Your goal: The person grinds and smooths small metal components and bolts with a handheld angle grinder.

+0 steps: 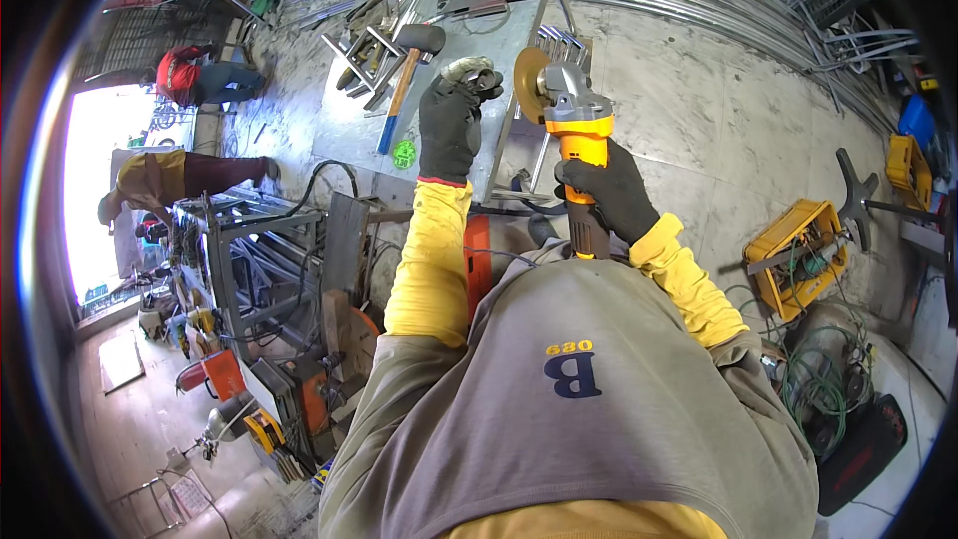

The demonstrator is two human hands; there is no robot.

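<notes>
While the right hand (614,190), in a black glove, wraps firmly round the handle of a yellow-and-black angle grinder with a grey metal head (584,130), the tool's long axis runs forward from that hand, away from the body and leaning slightly left. Its round brown disc (530,85) sits at the far end, just right of the black-gloved left hand (451,120) and apart from it in this view. The left fingers curl inward; whether they pinch a small grey piece I cannot tell, as the glove's tips look grey too. Left of that hand lies a black-headed mallet with a wooden, blue-ended handle (401,95), beside a bright green round sticker (403,154) whose marks are too small to read. Nearer the body, the grey-brown shirt (499,419) bears a yellow number and a dark letter.
</notes>
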